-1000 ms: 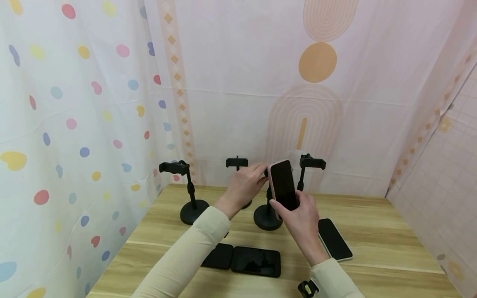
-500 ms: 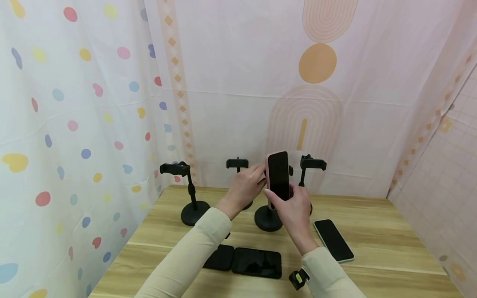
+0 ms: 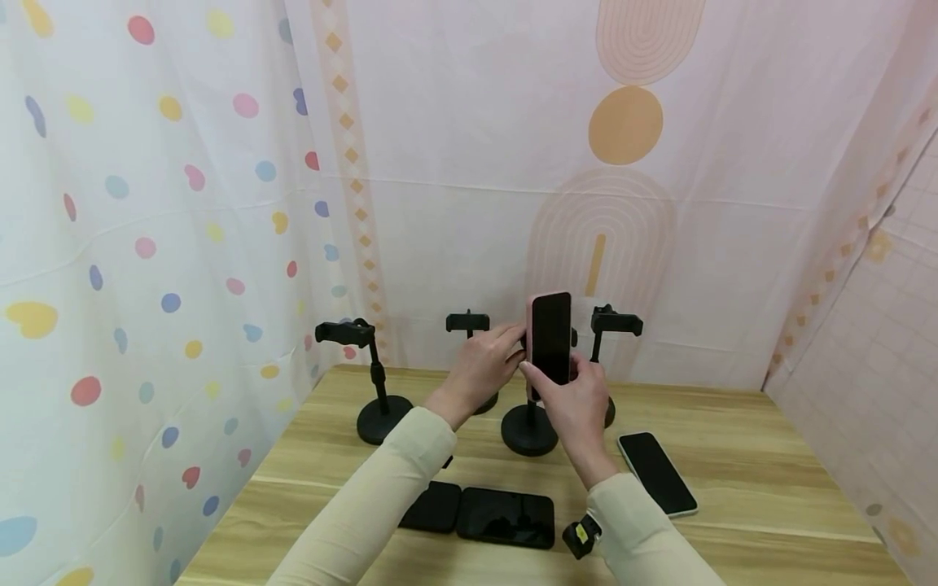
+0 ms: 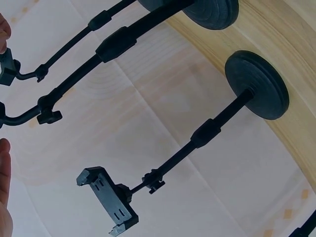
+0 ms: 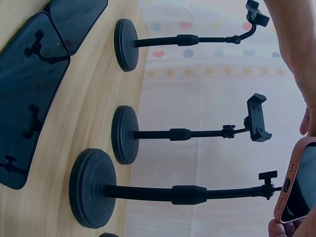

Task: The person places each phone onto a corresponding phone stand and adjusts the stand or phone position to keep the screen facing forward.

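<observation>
The pink-edged phone point(image 3: 551, 338) stands nearly upright in front of the head of the near middle black stand point(image 3: 529, 430). My right hand point(image 3: 579, 411) grips its lower part, thumb on the front edge. My left hand point(image 3: 479, 366) is at the phone's left side with curled fingers around the holder's edge; the holder is mostly hidden behind the phone. In the right wrist view the phone's lower end point(image 5: 291, 190) meets the top of the stand's arm point(image 5: 232, 193). The left wrist view shows only parts of fingers at its left edge.
Other black stands rise at the left point(image 3: 381, 417), behind my left hand point(image 3: 467, 321) and at the right point(image 3: 617, 323). Two dark phones point(image 3: 506, 517) point(image 3: 432, 506) lie at the front, and a light-edged phone point(image 3: 657, 474) lies at the right. A curtain point(image 3: 469, 244) hangs behind the table.
The held phone has turned from a leftward tilt to nearly upright and moved up against the stand's head. My right hand has shifted slightly left and up with it; my left hand stays nearly still.
</observation>
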Tool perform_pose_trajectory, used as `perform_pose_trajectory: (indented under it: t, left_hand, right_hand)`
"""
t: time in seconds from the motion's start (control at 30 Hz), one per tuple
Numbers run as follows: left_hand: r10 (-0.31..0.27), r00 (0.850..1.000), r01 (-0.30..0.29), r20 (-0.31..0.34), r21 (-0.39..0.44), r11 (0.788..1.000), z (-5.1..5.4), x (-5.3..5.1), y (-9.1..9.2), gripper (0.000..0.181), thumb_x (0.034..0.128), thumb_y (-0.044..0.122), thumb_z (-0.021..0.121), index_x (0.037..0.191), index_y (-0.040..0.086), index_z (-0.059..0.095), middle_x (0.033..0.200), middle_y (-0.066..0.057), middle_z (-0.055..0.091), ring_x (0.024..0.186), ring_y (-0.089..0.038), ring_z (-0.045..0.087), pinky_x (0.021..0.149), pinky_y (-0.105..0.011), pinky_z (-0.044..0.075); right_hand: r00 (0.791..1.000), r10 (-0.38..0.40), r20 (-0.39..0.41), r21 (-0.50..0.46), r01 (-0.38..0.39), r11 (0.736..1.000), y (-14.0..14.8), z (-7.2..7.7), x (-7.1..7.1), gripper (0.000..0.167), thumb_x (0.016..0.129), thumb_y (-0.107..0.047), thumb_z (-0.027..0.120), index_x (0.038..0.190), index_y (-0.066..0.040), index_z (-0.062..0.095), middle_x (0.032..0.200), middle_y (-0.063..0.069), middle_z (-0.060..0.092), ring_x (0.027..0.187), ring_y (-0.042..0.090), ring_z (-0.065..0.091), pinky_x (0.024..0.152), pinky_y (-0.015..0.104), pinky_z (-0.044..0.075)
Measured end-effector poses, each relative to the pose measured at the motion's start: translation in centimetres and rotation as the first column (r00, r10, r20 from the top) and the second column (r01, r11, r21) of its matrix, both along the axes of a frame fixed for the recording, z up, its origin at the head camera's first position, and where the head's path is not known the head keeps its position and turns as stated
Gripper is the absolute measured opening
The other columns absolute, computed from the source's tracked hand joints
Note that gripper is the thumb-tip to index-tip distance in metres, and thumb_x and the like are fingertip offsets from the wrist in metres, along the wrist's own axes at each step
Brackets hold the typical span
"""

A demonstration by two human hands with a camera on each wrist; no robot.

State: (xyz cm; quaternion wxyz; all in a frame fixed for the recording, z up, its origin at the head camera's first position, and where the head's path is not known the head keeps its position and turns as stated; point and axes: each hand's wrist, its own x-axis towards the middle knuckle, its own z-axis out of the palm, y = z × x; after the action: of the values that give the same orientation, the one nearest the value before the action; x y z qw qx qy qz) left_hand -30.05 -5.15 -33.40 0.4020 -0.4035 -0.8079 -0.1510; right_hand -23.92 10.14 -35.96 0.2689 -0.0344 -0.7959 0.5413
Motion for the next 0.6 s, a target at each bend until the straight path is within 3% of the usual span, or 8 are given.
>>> perform_pose_trajectory:
  t: [0.6]
  left_hand:
    - [-0.052, 0.999, 0.052, 0.007, 0.027, 0.998, 0.07, -0.22, -0.08, 0.023, 0.0857, 0.003, 0.077, 0.108, 0.002, 0.069, 0.107, -0.01, 0.069, 0.097, -0.022, 0.069, 0.082, -0.031, 0.055]
  right_hand:
    - [0.998, -0.053, -0.043, -0.02, 0.053, 0.998, -0.69, -0.24, -0.6, 0.074, 0.073, -0.061, 0.081, 0.119, -0.006, 0.063, 0.11, 0.012, 0.049, 0.09, 0.027, 0.051, 0.08, 0.044, 0.042]
